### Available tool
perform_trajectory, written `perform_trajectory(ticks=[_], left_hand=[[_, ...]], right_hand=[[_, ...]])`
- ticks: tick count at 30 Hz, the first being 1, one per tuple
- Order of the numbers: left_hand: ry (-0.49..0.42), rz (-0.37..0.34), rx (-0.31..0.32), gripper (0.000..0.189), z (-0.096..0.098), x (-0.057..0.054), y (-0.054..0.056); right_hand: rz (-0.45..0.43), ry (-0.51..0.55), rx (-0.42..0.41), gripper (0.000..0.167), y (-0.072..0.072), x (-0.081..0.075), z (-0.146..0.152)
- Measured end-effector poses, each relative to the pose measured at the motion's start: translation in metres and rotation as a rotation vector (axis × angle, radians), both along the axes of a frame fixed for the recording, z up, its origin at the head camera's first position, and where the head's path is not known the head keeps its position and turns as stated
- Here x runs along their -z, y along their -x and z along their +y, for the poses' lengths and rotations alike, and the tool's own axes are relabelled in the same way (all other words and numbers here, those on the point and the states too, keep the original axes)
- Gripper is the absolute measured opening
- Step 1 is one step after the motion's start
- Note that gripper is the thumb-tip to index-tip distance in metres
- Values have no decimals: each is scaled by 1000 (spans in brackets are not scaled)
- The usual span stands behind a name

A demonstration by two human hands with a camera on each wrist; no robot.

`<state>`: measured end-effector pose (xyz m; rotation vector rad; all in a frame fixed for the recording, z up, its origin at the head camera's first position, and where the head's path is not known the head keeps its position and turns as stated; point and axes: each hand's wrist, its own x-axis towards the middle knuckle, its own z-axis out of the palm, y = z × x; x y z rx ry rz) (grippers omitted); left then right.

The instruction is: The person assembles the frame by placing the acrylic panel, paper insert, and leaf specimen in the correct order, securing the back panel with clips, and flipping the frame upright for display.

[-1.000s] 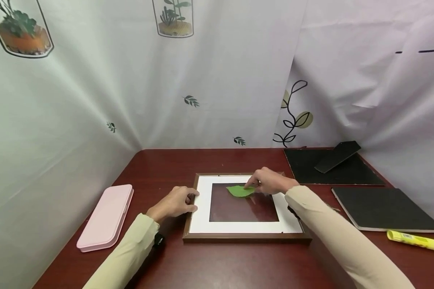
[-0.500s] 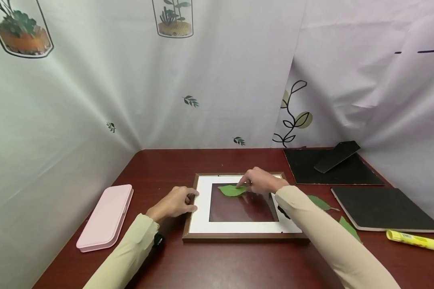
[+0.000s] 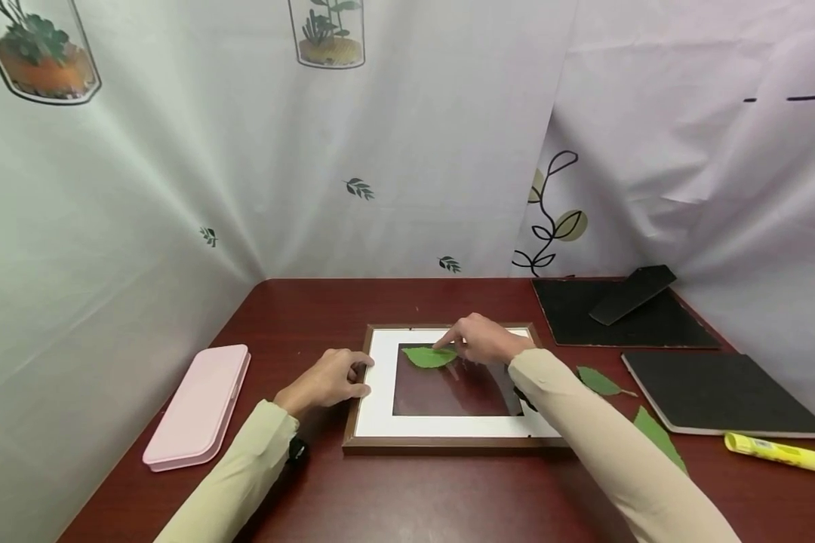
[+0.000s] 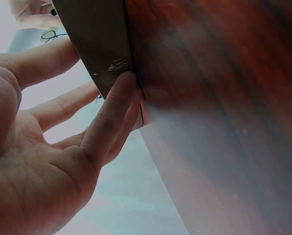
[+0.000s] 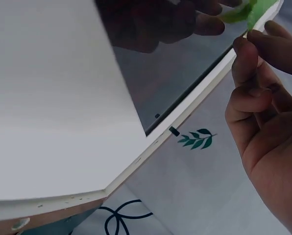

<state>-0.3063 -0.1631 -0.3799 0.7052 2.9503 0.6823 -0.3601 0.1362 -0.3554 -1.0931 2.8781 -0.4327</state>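
A brown picture frame (image 3: 462,445) with a white mat (image 3: 376,407) lies flat on the table, its middle window dark and reflective. My left hand (image 3: 327,379) holds the frame's left side; up close in the left wrist view, fingers (image 4: 111,115) touch the frame's side (image 4: 99,44). Over the window's upper left part, my right hand (image 3: 482,339) pinches a green leaf (image 3: 428,357) near its right end. In the right wrist view the thumb and index finger meet at the leaf's (image 5: 257,11) end.
Two more leaves, one upper (image 3: 598,381) and one lower (image 3: 657,436), lie beside the right sleeve. At right are a black notebook (image 3: 727,394), a yellow glue stick (image 3: 777,452) and a black backing board (image 3: 625,313) with its stand. A pink case (image 3: 198,407) lies at left.
My right hand has moved left over the window with the leaf. Two leaves at the right have come out from behind the right sleeve. My left hand has stayed put.
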Motion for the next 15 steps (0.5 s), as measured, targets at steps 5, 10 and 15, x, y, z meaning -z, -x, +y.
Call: perform_trajectory(ticks=[5,10,15], left_hand=[[9,3,-9,40,-2,3,-1],[0,-24,-9,40,-3,4,-1],[-6,-6,-1,39,-1,3,1]], right_hand=[[-2,8,23,54,0,1,7],[-13,23,18,51,-1,0,30],[-28,18,75,47,-8,-12,69]])
